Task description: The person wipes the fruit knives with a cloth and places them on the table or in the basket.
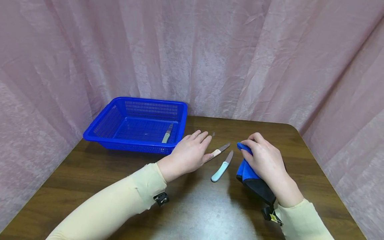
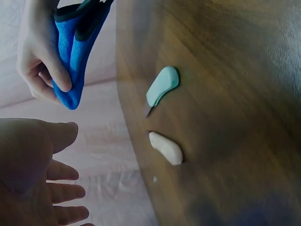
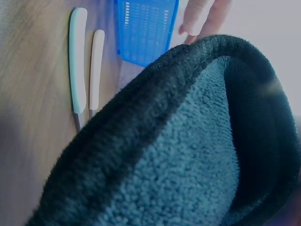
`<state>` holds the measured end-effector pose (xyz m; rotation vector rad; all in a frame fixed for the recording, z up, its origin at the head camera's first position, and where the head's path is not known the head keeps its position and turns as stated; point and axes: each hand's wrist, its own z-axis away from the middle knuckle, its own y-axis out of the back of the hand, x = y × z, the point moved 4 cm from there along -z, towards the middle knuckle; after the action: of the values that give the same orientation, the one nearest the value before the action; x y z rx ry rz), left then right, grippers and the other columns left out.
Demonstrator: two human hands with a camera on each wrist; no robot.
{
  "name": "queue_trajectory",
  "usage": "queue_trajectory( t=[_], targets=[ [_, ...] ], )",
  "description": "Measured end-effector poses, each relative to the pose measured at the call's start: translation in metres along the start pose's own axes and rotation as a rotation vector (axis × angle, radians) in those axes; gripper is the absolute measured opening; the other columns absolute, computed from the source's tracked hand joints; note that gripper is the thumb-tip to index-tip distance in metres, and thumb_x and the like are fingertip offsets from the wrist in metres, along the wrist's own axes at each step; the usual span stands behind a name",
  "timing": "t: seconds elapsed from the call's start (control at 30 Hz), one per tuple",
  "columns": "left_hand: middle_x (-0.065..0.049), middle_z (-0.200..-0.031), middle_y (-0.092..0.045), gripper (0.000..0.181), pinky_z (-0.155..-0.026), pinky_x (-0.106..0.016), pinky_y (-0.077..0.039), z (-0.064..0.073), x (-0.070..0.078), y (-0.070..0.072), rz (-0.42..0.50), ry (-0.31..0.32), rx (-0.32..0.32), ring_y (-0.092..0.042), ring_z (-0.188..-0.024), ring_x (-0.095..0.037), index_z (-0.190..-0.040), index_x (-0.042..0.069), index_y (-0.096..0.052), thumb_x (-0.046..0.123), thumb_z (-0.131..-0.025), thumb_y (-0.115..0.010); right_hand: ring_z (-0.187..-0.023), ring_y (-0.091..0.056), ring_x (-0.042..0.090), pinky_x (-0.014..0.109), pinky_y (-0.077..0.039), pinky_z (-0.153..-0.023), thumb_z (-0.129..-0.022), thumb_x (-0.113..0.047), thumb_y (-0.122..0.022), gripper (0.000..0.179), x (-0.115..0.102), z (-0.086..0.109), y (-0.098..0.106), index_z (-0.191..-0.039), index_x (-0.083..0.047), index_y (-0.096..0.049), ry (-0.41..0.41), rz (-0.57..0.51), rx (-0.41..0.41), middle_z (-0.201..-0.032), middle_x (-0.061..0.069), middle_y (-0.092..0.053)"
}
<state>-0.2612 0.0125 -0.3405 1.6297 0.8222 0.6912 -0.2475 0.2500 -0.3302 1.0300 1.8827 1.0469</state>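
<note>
My right hand [image 1: 265,160] pinches a folded blue cloth with black edging [image 1: 248,170] above the table's right side. In the right wrist view the cloth [image 3: 188,150] fills much of the frame. My left hand [image 1: 192,151] is held out with its fingers extended and nothing in it, near a knife with a cream handle [image 1: 216,153]. That hand partly covers the handle's end in the head view; the left wrist view shows the cream handle [image 2: 166,148] apart from the fingers. Between the hands lies a knife with a mint-green handle [image 1: 220,171], its blade pointing away from me.
A blue plastic basket [image 1: 132,144] stands at the back left, just beyond my left hand. Inside it, at the right end, lies a knife with a pale green handle [image 1: 166,137]. A pink curtain [image 1: 228,60] hangs behind the brown wooden table [image 1: 192,206].
</note>
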Motion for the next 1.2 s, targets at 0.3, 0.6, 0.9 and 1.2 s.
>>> queue_trajectory(
  t=[0.3, 0.6, 0.9, 1.2],
  targets=[
    [-0.019, -0.16, -0.057, 0.063, -0.12, -0.056, -0.044, -0.003, -0.001, -0.019, 0.035, 0.041, -0.038, -0.052, -0.151, -0.041, -0.155, 0.004, -0.059, 0.05, -0.113, -0.059, -0.098, -0.073, 0.035, 0.059, -0.06, -0.08, -0.099, -0.012, -0.081, 0.026, 0.004, 0.002, -0.003, -0.124, -0.005, -0.082, -0.012, -0.006, -0.017, -0.119, 0.014, -0.067],
    [-0.018, -0.159, -0.058, 0.062, -0.119, -0.056, -0.044, -0.008, -0.002, -0.029, 0.021, 0.047, -0.045, -0.052, -0.15, -0.041, -0.154, 0.004, -0.06, 0.049, -0.111, -0.063, -0.098, -0.073, 0.036, 0.06, -0.06, -0.079, -0.099, -0.013, -0.081, 0.027, 0.007, 0.001, -0.006, -0.126, -0.005, -0.081, -0.018, -0.007, -0.03, -0.12, 0.015, -0.067],
    [-0.017, -0.156, -0.061, 0.06, -0.117, -0.054, -0.047, -0.016, -0.001, -0.04, 0.02, 0.066, -0.08, -0.055, -0.147, -0.039, -0.152, 0.004, -0.062, 0.046, -0.109, -0.067, -0.098, -0.073, 0.037, 0.06, -0.06, -0.08, -0.1, -0.012, -0.08, 0.027, 0.012, 0.0, -0.01, -0.126, -0.004, -0.081, -0.025, -0.004, -0.041, -0.12, 0.016, -0.067],
    [-0.012, -0.146, -0.066, 0.052, -0.108, -0.051, -0.053, -0.022, 0.001, -0.046, 0.01, 0.075, -0.092, -0.061, -0.138, -0.033, -0.142, 0.008, -0.068, 0.047, -0.108, -0.069, -0.098, -0.073, 0.037, 0.06, -0.06, -0.08, -0.099, -0.012, -0.08, 0.027, 0.015, 0.0, -0.011, -0.125, -0.003, -0.081, -0.03, -0.005, -0.046, -0.12, 0.017, -0.067]
  ],
)
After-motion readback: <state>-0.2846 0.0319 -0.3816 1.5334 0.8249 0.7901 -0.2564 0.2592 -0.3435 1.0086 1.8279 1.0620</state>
